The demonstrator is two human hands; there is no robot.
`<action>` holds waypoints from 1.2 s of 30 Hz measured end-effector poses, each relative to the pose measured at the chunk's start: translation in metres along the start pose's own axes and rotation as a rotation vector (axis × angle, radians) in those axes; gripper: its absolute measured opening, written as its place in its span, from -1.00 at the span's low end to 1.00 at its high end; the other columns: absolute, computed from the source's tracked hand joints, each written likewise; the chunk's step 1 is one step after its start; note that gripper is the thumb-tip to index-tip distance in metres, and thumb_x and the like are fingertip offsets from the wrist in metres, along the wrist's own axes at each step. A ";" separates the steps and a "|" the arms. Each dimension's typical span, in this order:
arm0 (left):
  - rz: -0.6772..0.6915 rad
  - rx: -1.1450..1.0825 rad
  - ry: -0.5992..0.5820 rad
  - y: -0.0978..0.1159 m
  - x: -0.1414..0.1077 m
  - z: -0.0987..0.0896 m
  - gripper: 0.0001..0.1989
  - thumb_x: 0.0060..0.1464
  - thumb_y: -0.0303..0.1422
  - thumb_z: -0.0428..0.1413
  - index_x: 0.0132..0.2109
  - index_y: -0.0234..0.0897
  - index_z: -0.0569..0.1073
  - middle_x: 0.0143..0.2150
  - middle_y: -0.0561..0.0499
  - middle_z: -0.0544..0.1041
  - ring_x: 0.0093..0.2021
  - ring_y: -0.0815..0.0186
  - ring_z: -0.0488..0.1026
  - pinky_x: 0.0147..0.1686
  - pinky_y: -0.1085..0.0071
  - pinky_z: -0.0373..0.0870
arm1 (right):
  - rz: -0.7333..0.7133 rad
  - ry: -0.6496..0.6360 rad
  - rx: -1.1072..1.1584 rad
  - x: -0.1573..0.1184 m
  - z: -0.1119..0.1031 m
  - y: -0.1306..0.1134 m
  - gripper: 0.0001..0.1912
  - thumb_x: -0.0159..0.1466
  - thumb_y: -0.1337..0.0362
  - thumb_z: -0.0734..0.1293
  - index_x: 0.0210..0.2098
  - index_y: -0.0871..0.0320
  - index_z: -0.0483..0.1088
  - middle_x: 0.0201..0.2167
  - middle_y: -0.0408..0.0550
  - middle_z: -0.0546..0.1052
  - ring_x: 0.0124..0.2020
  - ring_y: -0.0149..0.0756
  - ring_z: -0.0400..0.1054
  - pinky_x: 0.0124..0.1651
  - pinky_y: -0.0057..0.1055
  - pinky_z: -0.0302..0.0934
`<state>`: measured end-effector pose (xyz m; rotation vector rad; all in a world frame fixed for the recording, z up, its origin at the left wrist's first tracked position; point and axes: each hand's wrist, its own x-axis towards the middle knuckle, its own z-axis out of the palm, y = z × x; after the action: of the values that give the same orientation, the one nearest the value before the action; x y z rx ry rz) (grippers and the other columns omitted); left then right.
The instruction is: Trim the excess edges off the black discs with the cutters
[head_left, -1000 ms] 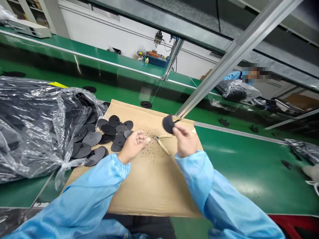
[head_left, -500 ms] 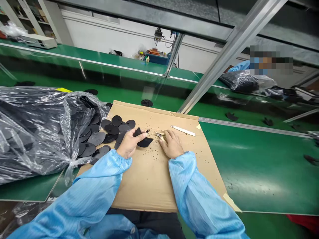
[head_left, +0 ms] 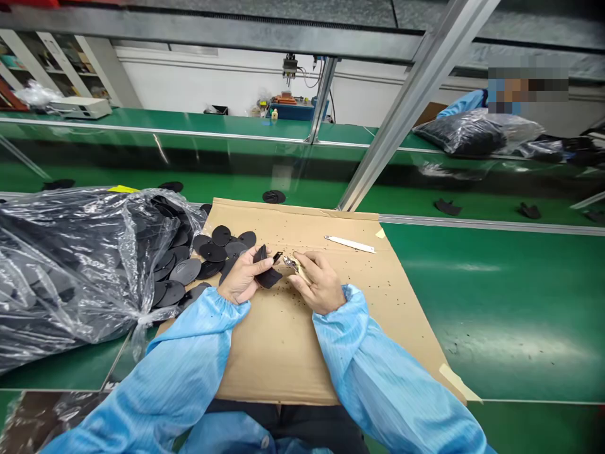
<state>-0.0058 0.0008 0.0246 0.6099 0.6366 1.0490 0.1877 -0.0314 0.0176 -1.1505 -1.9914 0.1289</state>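
My left hand (head_left: 242, 277) pinches a black plastic part (head_left: 269, 278) with curved edges over the cardboard sheet (head_left: 278, 340). My right hand (head_left: 321, 284) is wrapped round small pliers (head_left: 299, 270) with pale handles; their metal jaws point at a small prong on the black part. Whether jaws and prong touch is too small to tell. Left of my left hand lies a pile of black discs (head_left: 185, 271). Tiny black bits are scattered on the cardboard.
A clear plastic bag (head_left: 70, 271) full of black parts bulks at the left. A white strip-like tool (head_left: 350, 244) lies on the cardboard. Beyond runs a green belt (head_left: 312, 183) with black parts. A metal post (head_left: 378, 151) slants up behind. Another person's blue sleeve (head_left: 463, 104) shows at back right.
My right hand has lifted and turned with the pliers, bringing the jaws closer to the black part. The black part in my left hand has tilted slightly. The camera view has shifted a little.
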 end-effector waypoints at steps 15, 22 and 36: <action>0.023 0.107 0.007 0.002 0.000 -0.002 -0.52 -0.33 -0.39 0.41 -0.21 -0.32 0.40 -0.32 0.09 0.43 -0.30 0.40 0.43 -0.25 0.47 0.35 | -0.019 -0.038 0.027 0.004 -0.008 0.004 -0.62 0.31 0.08 0.24 0.06 0.06 0.36 -0.14 0.04 0.43 -0.12 -0.19 0.38 -0.02 -0.23 0.34; 0.004 0.104 -0.002 0.003 0.000 -0.002 -0.49 -0.35 -0.42 0.41 -0.18 -0.32 0.42 -0.35 0.09 0.43 -0.35 0.44 0.42 -0.30 0.50 0.34 | -0.001 -0.036 0.045 0.005 -0.011 0.005 -0.63 0.31 0.08 0.25 0.05 0.06 0.37 -0.15 0.04 0.43 -0.13 -0.19 0.38 -0.03 -0.23 0.34; 0.045 0.078 0.020 0.001 0.001 -0.004 -0.54 -0.28 -0.47 0.39 -0.15 -0.33 0.46 -0.35 0.07 0.51 -0.34 0.41 0.44 -0.23 0.49 0.38 | -0.115 -0.113 -0.062 0.005 -0.016 0.011 -0.69 0.32 0.10 0.25 -0.05 0.13 0.42 -0.22 0.03 0.47 -0.21 -0.25 0.41 -0.09 -0.33 0.33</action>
<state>-0.0085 0.0027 0.0224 0.6850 0.6861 1.0771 0.2052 -0.0255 0.0262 -1.0851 -2.1696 0.0749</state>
